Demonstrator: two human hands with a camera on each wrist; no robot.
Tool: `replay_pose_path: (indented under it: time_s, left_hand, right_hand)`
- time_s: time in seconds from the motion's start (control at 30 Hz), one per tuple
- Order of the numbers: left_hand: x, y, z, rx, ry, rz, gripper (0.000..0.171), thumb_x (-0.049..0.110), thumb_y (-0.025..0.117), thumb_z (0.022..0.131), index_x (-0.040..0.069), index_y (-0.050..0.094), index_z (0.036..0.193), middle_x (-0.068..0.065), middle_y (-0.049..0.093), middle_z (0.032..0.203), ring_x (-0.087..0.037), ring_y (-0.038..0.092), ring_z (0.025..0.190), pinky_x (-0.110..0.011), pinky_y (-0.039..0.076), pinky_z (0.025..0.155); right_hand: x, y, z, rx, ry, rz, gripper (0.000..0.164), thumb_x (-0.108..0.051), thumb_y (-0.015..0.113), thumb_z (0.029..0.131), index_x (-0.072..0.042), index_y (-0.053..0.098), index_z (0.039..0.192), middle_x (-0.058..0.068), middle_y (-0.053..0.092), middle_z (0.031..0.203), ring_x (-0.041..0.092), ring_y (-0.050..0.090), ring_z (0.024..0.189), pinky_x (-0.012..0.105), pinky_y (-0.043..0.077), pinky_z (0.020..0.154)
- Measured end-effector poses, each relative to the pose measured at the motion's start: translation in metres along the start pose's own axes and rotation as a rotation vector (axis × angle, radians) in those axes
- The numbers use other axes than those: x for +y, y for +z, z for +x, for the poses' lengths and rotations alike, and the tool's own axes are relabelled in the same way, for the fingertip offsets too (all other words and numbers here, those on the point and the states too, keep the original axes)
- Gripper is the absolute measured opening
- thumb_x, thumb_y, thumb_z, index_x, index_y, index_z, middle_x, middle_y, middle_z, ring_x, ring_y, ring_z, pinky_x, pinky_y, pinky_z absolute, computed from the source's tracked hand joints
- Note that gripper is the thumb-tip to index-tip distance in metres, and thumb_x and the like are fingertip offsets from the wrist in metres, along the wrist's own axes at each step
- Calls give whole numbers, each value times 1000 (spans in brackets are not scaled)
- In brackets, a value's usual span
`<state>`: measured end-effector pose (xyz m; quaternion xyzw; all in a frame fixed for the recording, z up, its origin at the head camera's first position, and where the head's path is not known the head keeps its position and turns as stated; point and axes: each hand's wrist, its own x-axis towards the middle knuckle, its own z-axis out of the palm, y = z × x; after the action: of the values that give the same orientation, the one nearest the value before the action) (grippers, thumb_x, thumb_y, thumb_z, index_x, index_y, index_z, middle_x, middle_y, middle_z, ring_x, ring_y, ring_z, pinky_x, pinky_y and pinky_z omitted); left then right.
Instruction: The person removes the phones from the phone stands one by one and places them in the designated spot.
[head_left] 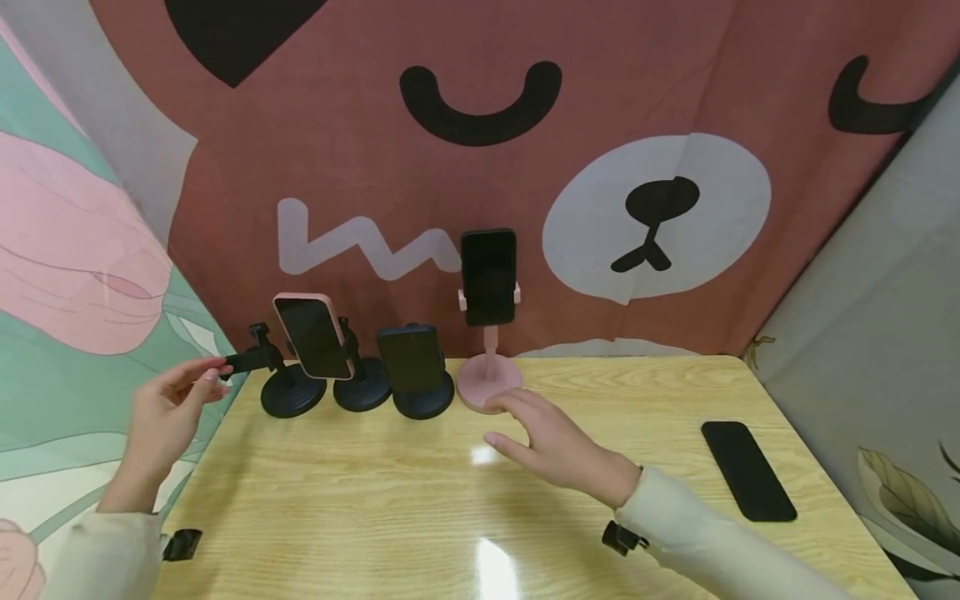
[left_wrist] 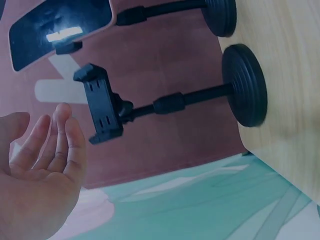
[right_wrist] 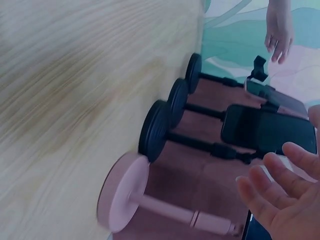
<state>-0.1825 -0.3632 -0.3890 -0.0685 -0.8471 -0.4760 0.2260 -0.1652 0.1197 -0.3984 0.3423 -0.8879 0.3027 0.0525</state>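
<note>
My left hand (head_left: pixel 167 421) is beside the empty clamp (head_left: pixel 249 360) of the leftmost black phone stand (head_left: pixel 292 392). In the left wrist view its fingers (left_wrist: pixel 59 150) are loosely bent, with a gap between them and that clamp. My right hand (head_left: pixel 562 446) hovers in front of the pink phone stand (head_left: pixel 491 379), fingers relaxed and holding nothing. This stand carries an upright black phone (head_left: pixel 489 279). Between the hands, a pink-edged phone (head_left: pixel 311 337) sits tilted in the second black stand (head_left: pixel 363 387), and a dark phone (head_left: pixel 411 358) in the third (head_left: pixel 423 400).
A black phone (head_left: pixel 748 471) lies flat at the right of the wooden table (head_left: pixel 360 508). Behind the stands hangs a reddish-brown cloth (head_left: pixel 360 150) with a cartoon face. A green and pink patterned cloth (head_left: pixel 67 383) borders the left side.
</note>
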Motion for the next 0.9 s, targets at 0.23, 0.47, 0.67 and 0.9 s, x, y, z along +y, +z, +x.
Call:
replay_pose_path:
  time_s: [0.23, 0.47, 0.67, 0.9]
  left_hand:
    - [9, 15, -1, -23, 45, 7, 31, 9, 54, 104, -12, 61, 127, 32, 68, 102, 8, 67, 78, -6, 52, 74]
    - [15, 27, -1, -39, 66, 8, 30, 7, 54, 104, -13, 61, 125, 33, 66, 99, 9, 66, 76, -7, 53, 71]
    - [16, 38, 2, -66, 53, 1, 28, 9, 54, 104, -8, 63, 125, 34, 66, 97, 9, 66, 75, -8, 53, 72]
    - [17, 42, 4, -84, 49, -6, 28, 10, 54, 105, -7, 61, 126, 31, 66, 96, 6, 66, 75, -9, 54, 71]
  right_hand:
    - [-19, 12, 16, -6, 13, 83, 35, -29, 63, 101, -9, 61, 130, 4, 67, 124, 16, 63, 114, 39, 56, 95]
    - [-40, 26, 36, -53, 55, 180, 34, -27, 62, 102, -10, 61, 132, 1, 68, 117, 13, 63, 104, 33, 58, 88]
    - [-51, 39, 51, -50, 98, 300, 31, -26, 59, 103, -11, 61, 131, -3, 68, 100, 5, 62, 85, 21, 55, 74]
    - [-63, 56, 72, -67, 130, 355, 43, -31, 56, 105, -13, 54, 143, -3, 67, 102, 1, 60, 74, 18, 51, 68]
